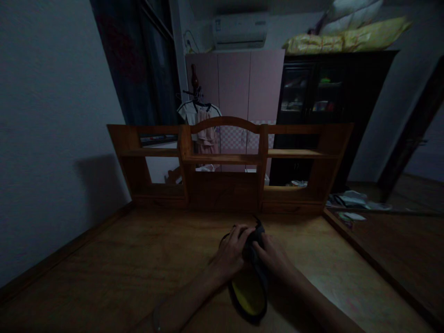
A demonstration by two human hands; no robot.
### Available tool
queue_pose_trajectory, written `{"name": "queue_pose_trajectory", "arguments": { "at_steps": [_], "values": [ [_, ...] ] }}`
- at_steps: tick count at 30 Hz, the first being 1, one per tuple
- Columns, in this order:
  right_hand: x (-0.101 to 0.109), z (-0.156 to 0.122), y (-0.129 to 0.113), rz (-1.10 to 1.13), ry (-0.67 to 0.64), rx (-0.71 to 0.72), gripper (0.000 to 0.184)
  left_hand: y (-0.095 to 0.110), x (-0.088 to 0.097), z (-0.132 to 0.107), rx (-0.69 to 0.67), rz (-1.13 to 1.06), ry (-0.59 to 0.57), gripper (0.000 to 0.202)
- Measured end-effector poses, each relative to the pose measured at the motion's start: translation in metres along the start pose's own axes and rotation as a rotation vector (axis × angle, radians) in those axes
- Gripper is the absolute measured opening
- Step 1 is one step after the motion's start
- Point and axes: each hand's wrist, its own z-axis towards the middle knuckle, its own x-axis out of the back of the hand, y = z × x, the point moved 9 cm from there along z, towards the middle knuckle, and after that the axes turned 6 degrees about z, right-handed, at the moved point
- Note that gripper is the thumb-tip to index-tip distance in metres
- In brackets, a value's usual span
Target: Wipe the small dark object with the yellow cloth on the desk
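A dark sandal-like shoe (249, 296) with a yellow insole lies on the wooden surface (156, 259) right in front of me. Its rounded yellow end points towards me, and dark straps stick up at the far end. My left hand (233, 249) has its fingers bent over the strap part from the left. From the right, my right hand (272, 254) grips the same part, thumb laid across the top. Between the hands the straps are mostly covered, and the dim light hides their details.
A wooden shelf headboard (224, 159) stands at the far edge of the surface. The wall (58, 115) borders the left, a raised wooden rail (378, 263) the right. Behind are a pink wardrobe (234, 83), a dark cabinet (342, 101) and hanging clothes (206, 125).
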Motion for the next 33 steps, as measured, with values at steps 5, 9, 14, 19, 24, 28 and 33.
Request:
{"name": "queue_pose_trajectory", "arguments": {
  "at_steps": [5,9,14,19,24,28,33],
  "values": [
    [-0.0005,0.0006,-0.0001,-0.006,-0.020,-0.013,0.024,0.0015,-0.0007,0.0000,-0.010,0.003,-0.001,0.076],
    [0.0015,0.0000,-0.0003,-0.010,-0.005,-0.015,0.023,0.0015,0.0004,-0.0003,-0.003,-0.012,-0.008,0.081],
    [0.0009,-0.0001,-0.0014,0.027,0.003,0.012,0.025,0.0025,0.0017,-0.0009,-0.013,-0.004,-0.006,0.077],
    [-0.0001,0.0007,0.0001,0.006,-0.005,-0.015,0.024,0.0009,0.0002,-0.0001,-0.008,0.026,-0.007,0.074],
    [-0.0014,0.0013,0.0010,0.004,-0.011,-0.020,0.022,0.0014,0.0006,0.0001,-0.019,0.027,-0.006,0.074],
    [-0.0007,0.0009,0.0025,-0.008,0.002,-0.021,0.022,0.0024,0.0015,-0.0004,-0.024,0.018,-0.009,0.075],
    [-0.0009,0.0010,0.0004,0.028,0.001,0.006,0.023,0.0033,0.0025,-0.0006,-0.033,0.023,-0.001,0.074]
  ]
}}
